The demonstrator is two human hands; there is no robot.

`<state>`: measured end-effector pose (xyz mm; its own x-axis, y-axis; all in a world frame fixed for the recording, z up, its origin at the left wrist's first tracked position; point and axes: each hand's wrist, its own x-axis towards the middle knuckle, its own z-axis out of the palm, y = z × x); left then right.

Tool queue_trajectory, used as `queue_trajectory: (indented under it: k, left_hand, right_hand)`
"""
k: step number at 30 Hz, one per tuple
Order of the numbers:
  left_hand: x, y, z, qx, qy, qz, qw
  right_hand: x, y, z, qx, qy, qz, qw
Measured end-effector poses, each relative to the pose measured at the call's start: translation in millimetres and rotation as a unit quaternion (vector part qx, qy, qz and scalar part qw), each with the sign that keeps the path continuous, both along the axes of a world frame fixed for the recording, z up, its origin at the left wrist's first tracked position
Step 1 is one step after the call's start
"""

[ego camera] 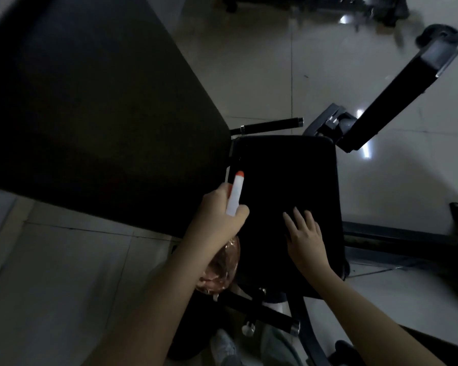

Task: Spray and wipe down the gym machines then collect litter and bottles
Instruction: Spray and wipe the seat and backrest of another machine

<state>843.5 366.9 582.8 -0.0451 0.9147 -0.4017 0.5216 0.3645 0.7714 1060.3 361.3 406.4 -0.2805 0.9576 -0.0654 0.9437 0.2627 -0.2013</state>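
Observation:
My left hand (218, 215) grips a spray bottle (236, 192) with a white head and an orange nozzle tip; its clear pinkish body (220, 268) hangs below my wrist. The nozzle points over the black padded seat (288, 175) of a gym machine. My right hand (303, 233) lies flat on that seat with fingers spread; a dark cloth may be under it, but the dim light hides it. The large black back pad (90, 107) rises at the left.
A black grip handle (267, 126) sticks out behind the seat, and another handle (262, 310) lies near the front. A padded lever arm (397, 93) angles up to the right. Pale tiled floor (262, 62) surrounds the machine; more equipment stands at the top.

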Motion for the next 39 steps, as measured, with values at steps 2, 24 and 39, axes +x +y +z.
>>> queue_trajectory:
  k: [2,24,39]
  left_hand:
    - [-3,19,8,0.004,-0.003,0.014,1.0]
    - [-35,135,69,-0.07,0.036,0.055,0.995]
    - [-29,149,51,-0.052,0.086,0.103,0.99]
  right_hand:
    - [2,6,3,-0.012,0.003,0.012,1.0]
    - [-29,108,4,-0.115,0.067,0.045,0.99]
    - [-128,218,-17,-0.108,0.015,0.018,0.994]
